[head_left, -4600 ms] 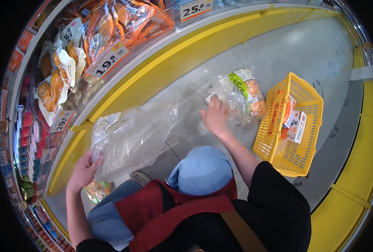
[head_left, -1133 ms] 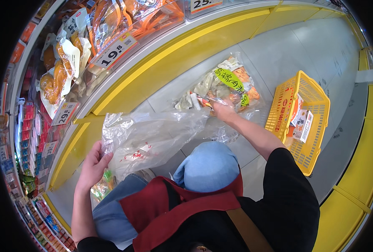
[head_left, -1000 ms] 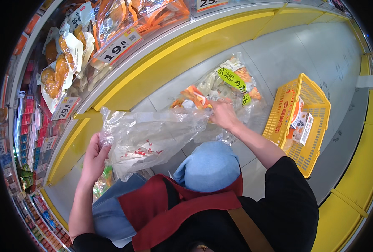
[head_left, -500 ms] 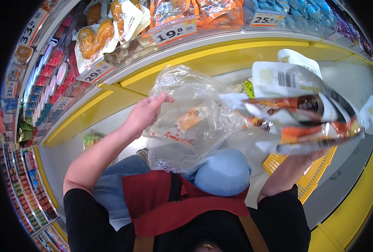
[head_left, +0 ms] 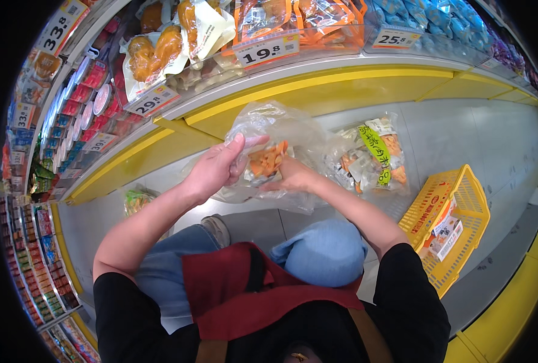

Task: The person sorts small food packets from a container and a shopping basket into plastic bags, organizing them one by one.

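Holding thin, crinkled, see-through bag (head_left: 249, 123) by its edge: my left hand (head_left: 217, 166), thumb and fingers closed on it. Right hand (head_left: 295, 175) half-curled, fingertips at glossy orange packs (head_left: 267, 160); can't tell if gripping. Packs between my hands, just left of right fingertips.

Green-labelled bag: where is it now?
In the head view, the green-labelled bag lies on the floor, right of the right hand and left of the yellow basket.
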Available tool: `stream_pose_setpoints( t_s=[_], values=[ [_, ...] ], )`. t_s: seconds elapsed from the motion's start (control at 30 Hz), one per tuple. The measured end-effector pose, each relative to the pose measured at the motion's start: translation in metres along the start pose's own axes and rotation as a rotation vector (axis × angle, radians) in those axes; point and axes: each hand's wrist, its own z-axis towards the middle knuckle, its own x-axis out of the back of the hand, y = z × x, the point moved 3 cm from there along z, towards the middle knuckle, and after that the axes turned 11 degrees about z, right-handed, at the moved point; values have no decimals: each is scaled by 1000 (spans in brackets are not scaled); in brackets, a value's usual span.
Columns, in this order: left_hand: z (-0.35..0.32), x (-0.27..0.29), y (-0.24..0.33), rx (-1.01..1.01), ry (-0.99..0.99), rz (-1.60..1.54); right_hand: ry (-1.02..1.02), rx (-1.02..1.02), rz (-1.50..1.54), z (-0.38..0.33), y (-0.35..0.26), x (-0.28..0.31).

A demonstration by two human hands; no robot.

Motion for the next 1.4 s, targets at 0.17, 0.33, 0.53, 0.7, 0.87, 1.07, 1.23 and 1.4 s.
stream_pose_setpoints(
  t_s=[0.17,0.33,0.53,0.7,0.87,1.07,1.23,1.4],
  values=[
    [-60,56,-16,193,231,-351,37,125,460,-24,-78,70],
    [-108,82,-9,209,378,-467,539,-49,437,-9,29,107],
    [-102,82,3,193,379,-419,-61,87,-661,34,174,-75],
    [-111,84,-9,173,355,-361,-195,-131,-885,32,204,-87],
    [-110,70,-7,184,378,-302,81,-41,-258,9,136,-21],
    [-97,58,4,143,302,-307,660,147,748,-67,1,105],
    [-90,31,29,128,211,-367,441,838,412,-54,-116,93],
    [-83,41,30,63,309,-476,88,407,408,-29,-112,68]
  ],
)
